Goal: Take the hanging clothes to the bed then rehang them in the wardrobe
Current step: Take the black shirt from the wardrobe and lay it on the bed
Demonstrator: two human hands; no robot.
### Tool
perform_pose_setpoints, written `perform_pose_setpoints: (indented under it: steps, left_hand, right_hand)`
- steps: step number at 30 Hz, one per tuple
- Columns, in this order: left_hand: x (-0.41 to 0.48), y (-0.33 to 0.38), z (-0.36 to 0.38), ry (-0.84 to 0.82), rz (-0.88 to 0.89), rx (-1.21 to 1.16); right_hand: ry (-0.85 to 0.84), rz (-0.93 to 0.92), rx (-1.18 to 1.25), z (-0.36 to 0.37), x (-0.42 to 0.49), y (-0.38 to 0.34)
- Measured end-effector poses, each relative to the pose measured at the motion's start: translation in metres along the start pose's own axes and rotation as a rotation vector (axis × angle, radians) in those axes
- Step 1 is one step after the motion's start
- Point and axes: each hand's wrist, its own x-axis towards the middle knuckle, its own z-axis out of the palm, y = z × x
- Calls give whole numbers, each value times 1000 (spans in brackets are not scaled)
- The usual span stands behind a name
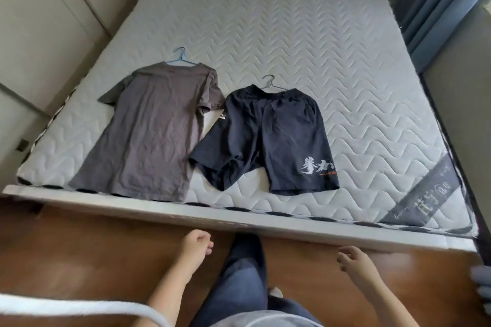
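Both garments lie flat on the mattress (292, 48) near its front edge: the grey T-shirt (154, 135) on a blue hanger (181, 57), the navy shorts (268, 141) just beside it on a wire hanger (271, 83). The left hand (195, 244) is loosely curled and the right hand (356, 260) loosely spread, both empty, short of that edge. Lifting by cloth rather than hook could slip a garment off its hanger; behind them the mattress is bare.

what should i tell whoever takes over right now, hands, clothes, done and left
Left hand: loosely curled, holding nothing, over the floor short of the bed.
Right hand: open, holding nothing, also short of the bed.
Grey t-shirt lies flat on the mattress, on its blue hanger.
Dark shorts lie to its right, on a metal hanger.
Done: both garments are on the bed.
Left: pick each up by its hanger and rehang it in the wardrobe.
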Motion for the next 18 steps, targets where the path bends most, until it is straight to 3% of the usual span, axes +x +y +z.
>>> perform_pose_setpoints:
  steps: [9,18]
  left_hand:
    - [-51,-104,-46,58,-199,-141]
    - [-65,-204,-161,223,-285,-438]
  right_hand:
    - [-132,23,-52,46,-58,8]
    - [-270,-257,-349,187,-95,-106]
